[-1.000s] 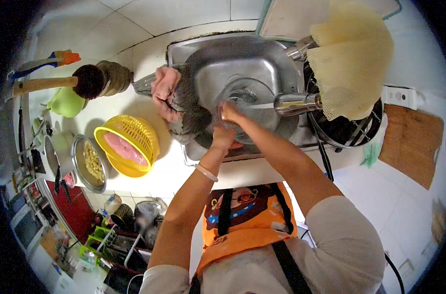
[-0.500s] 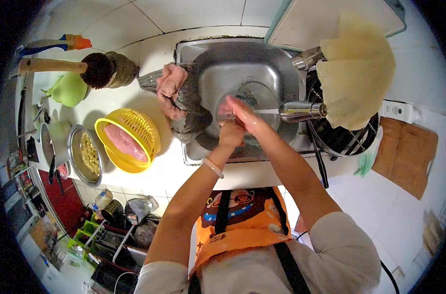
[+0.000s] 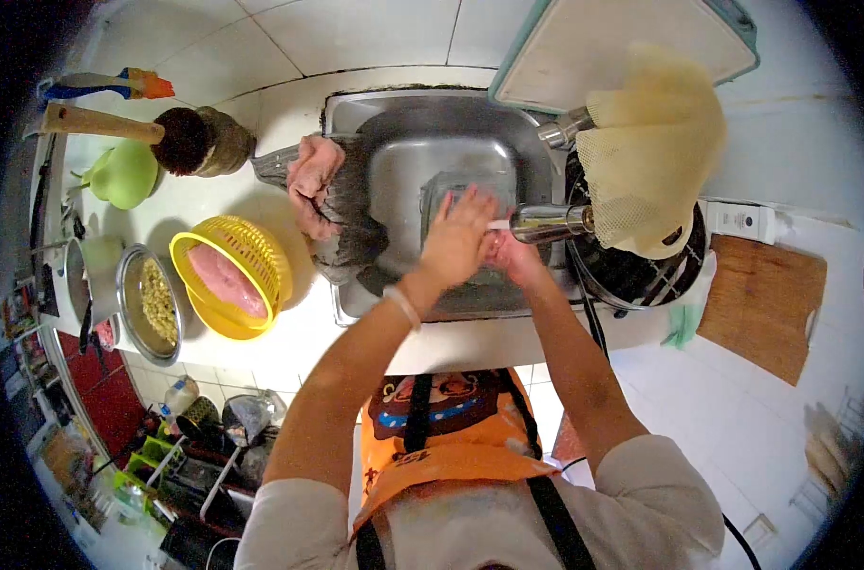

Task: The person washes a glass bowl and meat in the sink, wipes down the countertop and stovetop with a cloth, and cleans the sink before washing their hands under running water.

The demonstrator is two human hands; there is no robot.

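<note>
Over the steel sink point(image 3: 384, 119), water runs from the metal tap point(image 3: 551, 223). My left hand point(image 3: 456, 241) is spread flat, palm down, beside the stream, and nothing shows in it. Just right of it, under the tap's mouth, my right hand point(image 3: 513, 255) touches or nearly touches my left; its fingers are partly hidden and blurred. Beneath both hands a clear container point(image 3: 438, 193) rests in the basin. Grey and pink cloths point(image 3: 316, 176) hang over the sink's left edge.
A yellow basket point(image 3: 278, 261) with pink contents and a metal bowl point(image 3: 132, 323) of pale pieces stand at left, near a green gourd-shaped object point(image 3: 128, 174) and brush point(image 3: 99, 123). Yellowish mesh point(image 3: 641, 161) hangs at right above a dark pan point(image 3: 622, 275).
Both hands were together left of the stream; now they have moved right to the tap's mouth. My left hand has opened flat. The whole view has shifted slightly.
</note>
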